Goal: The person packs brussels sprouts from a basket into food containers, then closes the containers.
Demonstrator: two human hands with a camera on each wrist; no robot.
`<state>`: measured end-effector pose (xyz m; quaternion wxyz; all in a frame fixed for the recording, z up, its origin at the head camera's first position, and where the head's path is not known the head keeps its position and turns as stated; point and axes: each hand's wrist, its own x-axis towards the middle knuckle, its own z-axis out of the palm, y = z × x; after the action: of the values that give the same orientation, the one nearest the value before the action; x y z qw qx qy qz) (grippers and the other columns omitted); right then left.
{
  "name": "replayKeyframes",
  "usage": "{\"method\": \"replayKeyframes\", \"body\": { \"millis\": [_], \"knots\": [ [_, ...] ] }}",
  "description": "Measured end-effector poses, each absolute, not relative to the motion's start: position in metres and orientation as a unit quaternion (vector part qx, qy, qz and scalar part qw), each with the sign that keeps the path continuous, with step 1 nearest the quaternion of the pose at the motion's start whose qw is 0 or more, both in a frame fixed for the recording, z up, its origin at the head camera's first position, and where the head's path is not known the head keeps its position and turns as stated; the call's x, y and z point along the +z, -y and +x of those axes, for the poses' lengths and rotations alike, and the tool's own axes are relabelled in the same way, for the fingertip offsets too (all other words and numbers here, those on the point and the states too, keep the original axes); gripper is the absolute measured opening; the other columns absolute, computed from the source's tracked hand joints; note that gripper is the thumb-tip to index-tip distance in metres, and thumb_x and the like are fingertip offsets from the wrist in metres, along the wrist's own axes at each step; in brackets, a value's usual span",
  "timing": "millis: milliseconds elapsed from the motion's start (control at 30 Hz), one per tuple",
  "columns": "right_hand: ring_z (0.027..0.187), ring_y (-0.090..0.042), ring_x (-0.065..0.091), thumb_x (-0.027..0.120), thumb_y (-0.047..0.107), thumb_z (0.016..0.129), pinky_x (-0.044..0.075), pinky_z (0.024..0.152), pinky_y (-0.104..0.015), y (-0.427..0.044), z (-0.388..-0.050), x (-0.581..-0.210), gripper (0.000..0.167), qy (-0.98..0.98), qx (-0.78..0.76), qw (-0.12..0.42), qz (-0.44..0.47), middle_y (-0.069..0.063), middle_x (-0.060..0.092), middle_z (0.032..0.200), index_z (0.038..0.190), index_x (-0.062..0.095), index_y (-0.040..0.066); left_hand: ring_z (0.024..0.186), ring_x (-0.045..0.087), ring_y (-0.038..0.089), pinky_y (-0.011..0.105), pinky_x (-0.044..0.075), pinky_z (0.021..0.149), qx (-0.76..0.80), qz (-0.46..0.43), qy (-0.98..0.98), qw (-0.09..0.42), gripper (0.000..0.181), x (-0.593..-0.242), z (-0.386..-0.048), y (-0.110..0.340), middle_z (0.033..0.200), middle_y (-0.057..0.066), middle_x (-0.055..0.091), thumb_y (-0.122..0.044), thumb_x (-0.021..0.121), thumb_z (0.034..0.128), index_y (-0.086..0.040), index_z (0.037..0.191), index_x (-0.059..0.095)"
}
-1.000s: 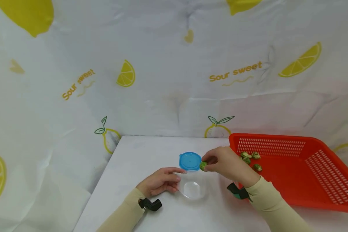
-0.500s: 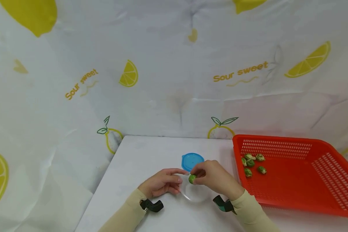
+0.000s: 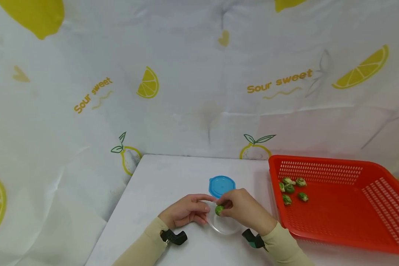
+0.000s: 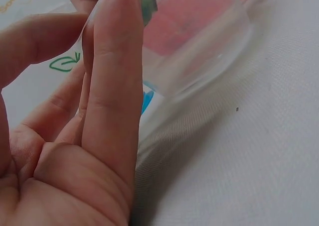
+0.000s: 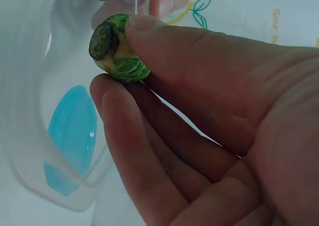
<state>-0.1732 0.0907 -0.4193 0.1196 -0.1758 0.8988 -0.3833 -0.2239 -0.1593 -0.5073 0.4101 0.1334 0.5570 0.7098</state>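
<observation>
Between its thumb and fingertips, my right hand [image 3: 247, 210] pinches a green Brussels sprout [image 3: 219, 210]. The sprout's brown cut end faces the camera in the right wrist view. It is held at the mouth of a clear plastic container [image 3: 223, 227], which stands on the white table. My left hand [image 3: 187, 211] grips that container's left side, its wall pinched between thumb and fingers in the left wrist view. Just behind the container lies a blue lid [image 3: 222, 186]. Part of the container's right rim is hidden by my right hand.
A large red plastic basket [image 3: 319, 158] stands at the right. Several more Brussels sprouts [image 3: 289, 188] lie in its left part. Behind the table [image 3: 173, 173] hangs a white cloth printed with lemons.
My right hand has carried the Brussels sprout left and down, from beside the blue lid to over the container. My left hand has stayed on the container.
</observation>
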Motion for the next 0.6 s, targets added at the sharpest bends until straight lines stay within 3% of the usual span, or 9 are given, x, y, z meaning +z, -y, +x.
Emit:
{"method": "replayKeyframes", "body": {
  "millis": [600],
  "knots": [
    [0.086, -0.015, 0.069, 0.087, 0.003, 0.089, 0.069, 0.082, -0.042, -0.081, -0.173, -0.4266, 0.019, -0.913, -0.354, 0.106, -0.172, -0.001, 0.08, 0.098, 0.107, 0.083, 0.004, 0.075, 0.073, 0.007, 0.025, 0.067, 0.077, 0.717, 0.137, -0.547, 0.41, 0.047, -0.5079, -0.2223, 0.1606, 0.088, -0.002, 0.073, -0.01, 0.066, 0.1055, -0.01, 0.152, 0.059]
  ]
}}
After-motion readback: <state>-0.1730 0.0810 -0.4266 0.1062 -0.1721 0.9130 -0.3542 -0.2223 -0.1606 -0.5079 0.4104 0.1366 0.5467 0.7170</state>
